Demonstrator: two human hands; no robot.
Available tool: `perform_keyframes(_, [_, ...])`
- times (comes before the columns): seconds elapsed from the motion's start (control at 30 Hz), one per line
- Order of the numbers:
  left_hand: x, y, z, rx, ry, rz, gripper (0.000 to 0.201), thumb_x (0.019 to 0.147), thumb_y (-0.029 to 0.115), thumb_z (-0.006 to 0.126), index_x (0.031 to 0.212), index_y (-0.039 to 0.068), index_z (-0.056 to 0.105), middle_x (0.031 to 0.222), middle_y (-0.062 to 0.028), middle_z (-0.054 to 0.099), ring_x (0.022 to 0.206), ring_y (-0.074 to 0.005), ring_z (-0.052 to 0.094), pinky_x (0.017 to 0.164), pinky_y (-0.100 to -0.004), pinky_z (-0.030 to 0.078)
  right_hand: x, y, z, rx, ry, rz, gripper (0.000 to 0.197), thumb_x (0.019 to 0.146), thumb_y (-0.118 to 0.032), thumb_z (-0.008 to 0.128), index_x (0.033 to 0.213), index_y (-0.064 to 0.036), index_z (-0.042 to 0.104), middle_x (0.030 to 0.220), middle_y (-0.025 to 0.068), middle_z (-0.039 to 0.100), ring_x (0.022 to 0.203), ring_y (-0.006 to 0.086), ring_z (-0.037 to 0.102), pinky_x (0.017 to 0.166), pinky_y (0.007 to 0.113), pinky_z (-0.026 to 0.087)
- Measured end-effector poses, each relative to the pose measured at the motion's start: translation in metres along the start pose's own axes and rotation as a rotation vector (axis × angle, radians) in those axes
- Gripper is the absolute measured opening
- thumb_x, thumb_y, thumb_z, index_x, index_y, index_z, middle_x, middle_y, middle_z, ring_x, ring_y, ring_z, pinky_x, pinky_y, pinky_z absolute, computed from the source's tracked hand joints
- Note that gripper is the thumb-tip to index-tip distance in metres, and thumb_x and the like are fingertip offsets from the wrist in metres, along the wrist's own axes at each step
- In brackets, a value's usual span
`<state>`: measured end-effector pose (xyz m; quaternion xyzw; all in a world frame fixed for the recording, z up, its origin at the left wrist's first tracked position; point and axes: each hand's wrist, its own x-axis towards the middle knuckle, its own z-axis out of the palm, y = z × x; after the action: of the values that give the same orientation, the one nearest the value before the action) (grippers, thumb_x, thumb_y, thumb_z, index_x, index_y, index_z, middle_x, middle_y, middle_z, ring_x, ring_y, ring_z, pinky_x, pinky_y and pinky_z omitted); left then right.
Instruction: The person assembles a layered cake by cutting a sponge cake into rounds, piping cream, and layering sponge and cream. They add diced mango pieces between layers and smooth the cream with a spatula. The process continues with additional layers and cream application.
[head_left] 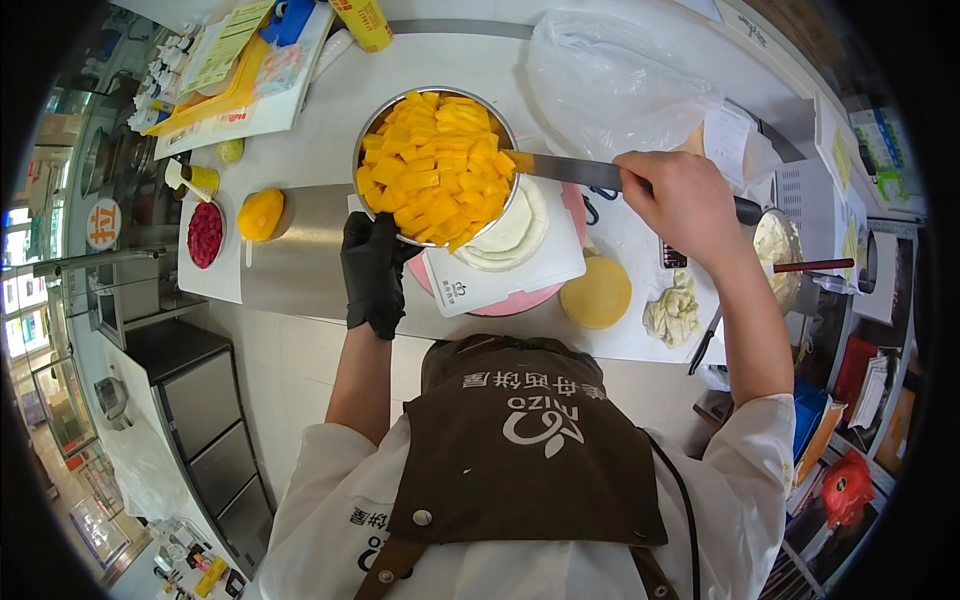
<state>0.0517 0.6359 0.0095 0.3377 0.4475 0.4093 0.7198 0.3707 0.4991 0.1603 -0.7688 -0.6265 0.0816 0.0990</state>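
Observation:
My left hand (375, 270), in a black glove, grips the near left rim of a round metal bowl (368, 124). Diced mango (435, 165) heaps up inside the bowl. In my bare right hand (685, 200) is the dark handle of a palette knife (580, 171); its long flat blade points left, with the yellow-smeared tip against the mango at the bowl's right side. Partly hidden under the bowl, a round cake layer with white cream (512, 235) lies on a white board (465, 285) over a pink round stand (515, 307).
A round sponge layer (596, 292) and crumpled pale scraps (673, 312) lie right of the cake. On the left are a mango (261, 214) and a dish of red berries (205, 236). A clear plastic bag (610, 80) sits behind; a cream bowl (778, 255) stands far right.

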Motion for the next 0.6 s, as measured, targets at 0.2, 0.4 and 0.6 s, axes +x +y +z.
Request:
perform_keyframes(0.2, [0.008, -0.013, 0.004, 0.012, 0.029, -0.022, 0.011, 0.105, 0.012, 0.060, 0.111, 0.004, 0.055, 0.110, -0.0114, 0.069, 0.097, -0.0234, 0.075, 0.081, -0.0368, 0.065, -0.009, 0.017, 0.009, 0.106, -0.106, 0.025, 0.021, 0.092, -0.017, 0.064, 0.106, -0.0086, 0.076, 0.076, 0.0163, 0.069, 0.069, 0.0345, 0.067, 0.063, 0.043, 0.051])
perform_keyframes(0.4, [0.011, -0.014, 0.026, -0.035, 0.051, -0.003, 0.012, 0.106, 0.010, 0.058, 0.114, 0.003, 0.055, 0.115, -0.0129, 0.068, 0.102, -0.0243, 0.073, 0.087, -0.0372, 0.064, -0.017, 0.020, 0.019, 0.152, -0.088, 0.042, 0.021, 0.092, -0.016, 0.065, 0.106, -0.0065, 0.076, 0.079, 0.0160, 0.069, 0.067, 0.0338, 0.066, 0.062, 0.042, 0.050])
perform_keyframes(0.6, [0.015, -0.019, 0.028, -0.065, 0.036, 0.014, 0.016, 0.106, 0.009, 0.056, 0.119, 0.001, 0.056, 0.119, -0.0141, 0.068, 0.104, -0.0249, 0.073, 0.088, -0.0376, 0.064, -0.029, 0.017, 0.022, 0.152, -0.073, 0.019, 0.020, 0.090, -0.018, 0.065, 0.103, -0.0093, 0.077, 0.079, 0.0141, 0.071, 0.070, 0.0344, 0.068, 0.063, 0.043, 0.052])
